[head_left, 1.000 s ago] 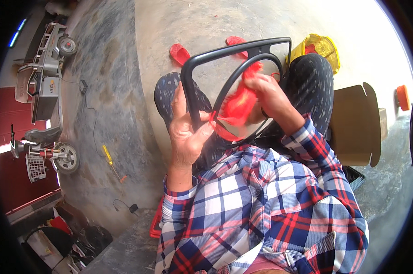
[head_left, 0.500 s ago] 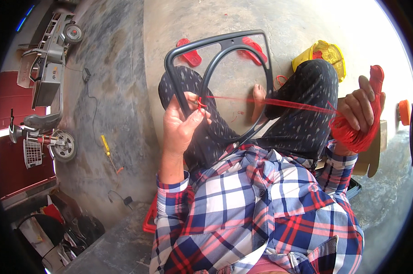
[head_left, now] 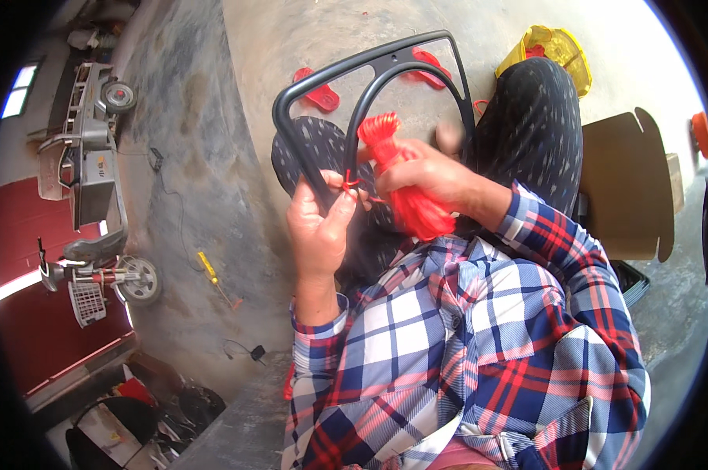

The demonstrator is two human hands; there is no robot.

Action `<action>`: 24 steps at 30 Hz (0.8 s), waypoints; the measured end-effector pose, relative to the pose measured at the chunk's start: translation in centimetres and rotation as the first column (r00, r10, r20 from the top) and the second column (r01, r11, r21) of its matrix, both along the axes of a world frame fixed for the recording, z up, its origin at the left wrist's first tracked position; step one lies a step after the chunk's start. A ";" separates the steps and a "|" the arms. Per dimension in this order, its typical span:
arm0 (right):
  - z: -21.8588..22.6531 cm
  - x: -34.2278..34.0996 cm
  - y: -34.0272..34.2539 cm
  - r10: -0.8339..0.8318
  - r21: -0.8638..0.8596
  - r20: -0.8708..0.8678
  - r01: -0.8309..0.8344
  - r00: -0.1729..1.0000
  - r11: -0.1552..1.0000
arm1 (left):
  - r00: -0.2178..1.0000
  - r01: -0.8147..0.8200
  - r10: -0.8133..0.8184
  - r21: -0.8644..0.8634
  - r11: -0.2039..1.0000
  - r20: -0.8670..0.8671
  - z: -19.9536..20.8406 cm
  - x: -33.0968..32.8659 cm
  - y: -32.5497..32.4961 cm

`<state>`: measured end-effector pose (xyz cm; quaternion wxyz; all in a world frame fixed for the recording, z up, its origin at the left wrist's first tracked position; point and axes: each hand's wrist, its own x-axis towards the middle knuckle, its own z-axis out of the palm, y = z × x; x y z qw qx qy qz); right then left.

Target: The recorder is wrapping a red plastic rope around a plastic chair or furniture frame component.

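Note:
A black frame (head_left: pixel 393 59), with straight outer bars and a round inner ring, rests over my lap. My left hand (head_left: pixel 320 227) pinches the frame's left side, where red cord (head_left: pixel 349 183) is knotted around the ring. Close beside it, my right hand (head_left: pixel 428 178) is wrapped around the middle of a bundle of red cord (head_left: pixel 426 213), whose looped top (head_left: pixel 379 129) sticks up in front of the ring. A short strand shows between the knot and the bundle; its full path is hidden by my hands.
Two red slippers (head_left: pixel 318 90) lie on the floor beyond the frame. A yellow bucket (head_left: pixel 518 59) stands at the far right, above an opened cardboard box (head_left: pixel 624 188). On the left are a yellow-handled screwdriver (head_left: pixel 207 267), a cable with a plug (head_left: pixel 257 352) and a parked grey electric vehicle (head_left: pixel 95 188).
My right hand has brought the cord bundle from the far right in to the frame, next to my left hand. The long taut strand across my lap is gone. My left hand keeps its pinch.

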<state>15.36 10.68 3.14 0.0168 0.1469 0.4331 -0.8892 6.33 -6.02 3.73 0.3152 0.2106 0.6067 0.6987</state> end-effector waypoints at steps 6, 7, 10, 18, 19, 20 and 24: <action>-0.6 -0.9 0.6 0.110 0.053 0.034 -0.111 0.993 0.992 | 1.000 -0.011 0.011 0.041 0.999 -0.004 0.1 0.2 -0.2; 0.0 -0.7 0.7 0.115 0.129 0.036 -0.119 0.993 0.985 | 1.000 -0.008 0.008 0.040 0.999 0.000 0.0 0.2 -0.3; -0.6 -0.2 0.7 0.093 0.239 0.017 -0.095 0.995 0.966 | 1.000 0.012 -0.011 0.046 0.999 -0.019 -0.2 0.2 -0.3; -0.4 0.4 -0.3 -0.123 -0.098 -0.275 0.099 0.954 0.990 | 0.997 -0.036 0.037 0.014 0.999 -0.071 -0.4 0.4 -0.2; -1.4 0.3 -0.4 -0.131 -0.261 -0.285 0.054 0.950 0.964 | 0.997 -0.033 0.034 0.015 0.999 -0.071 -0.5 0.4 -0.2; -1.5 0.5 -0.3 -0.133 -0.260 -0.285 0.057 0.949 0.964 | 0.999 -0.019 0.020 0.032 0.999 -0.030 -0.5 0.5 -0.2; -1.8 0.2 -0.1 -0.132 -0.561 -0.163 0.019 0.978 0.828 | 1.000 0.013 -0.013 0.029 1.000 -0.011 -0.5 0.9 -0.1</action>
